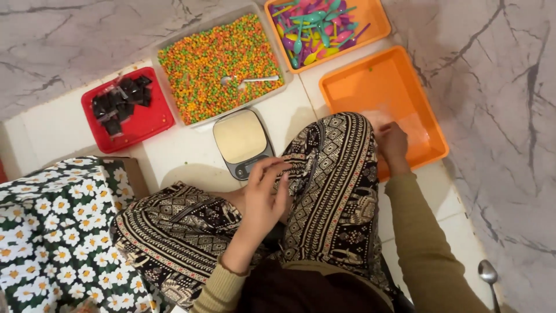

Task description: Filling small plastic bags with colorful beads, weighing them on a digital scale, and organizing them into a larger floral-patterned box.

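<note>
The pale tiled floor (pixel 191 156), edged by grey-veined marble, carries everything, laid out in an arc across the upper half of the frame so each container sits within arm's reach of the seated person. The person's patterned black-and-cream trousers (pixel 336 191) fill the lower centre, one knee raised toward the trays. At lower left lies a dark cloth printed with white daisies (pixel 55 232), draped over what looks like a box.

At upper centre stands a clear rectangular tub of small green, orange and yellow beads (pixel 202 64), with a metal spoon (pixel 249 79) resting on top, handy for scooping. To its right, at the upper edge, an orange tray of coloured plastic spoons (pixel 370 17) keeps those pieces together. Below it sits a large, nearly empty orange plastic tray (pixel 394 87); a thin clear plastic bag (pixel 379 119), hard to make out, lies at its near edge.

The right hand (pixel 392 142) rests on that near edge, fingers curled on the bag; how firm the pinch is I cannot tell. The left hand (pixel 265 191) hovers over the knee, fingers loosely spread and holding nothing visible, just below a small digital kitchen scale (pixel 240 139) placed centrally before the tub.

At upper left a red square tray (pixel 147 122) holds small dark packets (pixel 119 98). A second metal spoon (pixel 488 272) lies at lower right.
</note>
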